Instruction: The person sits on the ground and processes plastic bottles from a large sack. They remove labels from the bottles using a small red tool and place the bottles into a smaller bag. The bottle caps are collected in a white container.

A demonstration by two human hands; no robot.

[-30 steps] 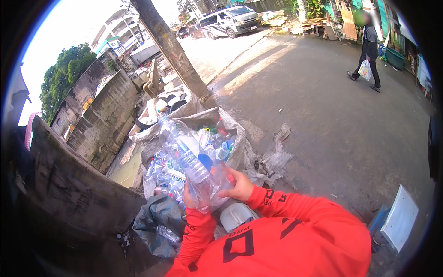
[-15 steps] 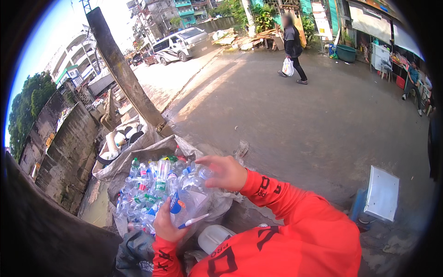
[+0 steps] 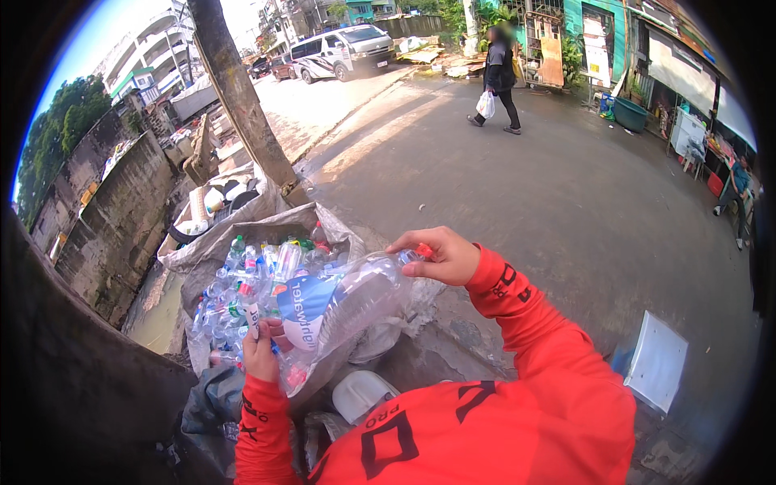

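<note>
My right hand [image 3: 451, 257] is closed round the neck of a large clear plastic bottle [image 3: 373, 291], with a red cap [image 3: 424, 250] showing at the fingers. The bottle lies tilted, its base toward the left. A blue and white label [image 3: 311, 301] spreads at the bottle's lower end; whether it is still attached there I cannot tell. With fingers pinched, my left hand [image 3: 263, 356] holds the label's left edge. Below and behind them, a whitish woven sack [image 3: 335, 234] gapes wide, filled with clear plastic bottles [image 3: 226, 303], several with green, red or blue caps.
A second sack [image 3: 174, 257] of mixed plastic containers stands farther left, by a leaning post [image 3: 242, 97]. A white jug [image 3: 361, 396] is close to my body. Rightward, a white panel [image 3: 656, 362] rests on the pavement. A person [image 3: 499, 81] walks with a white bag; a van [image 3: 343, 52] is beyond.
My right hand has moved right and up and now grips the bottle's neck. The label has spread out between bottle and left hand, which has shifted left. The walking person has moved left in view.
</note>
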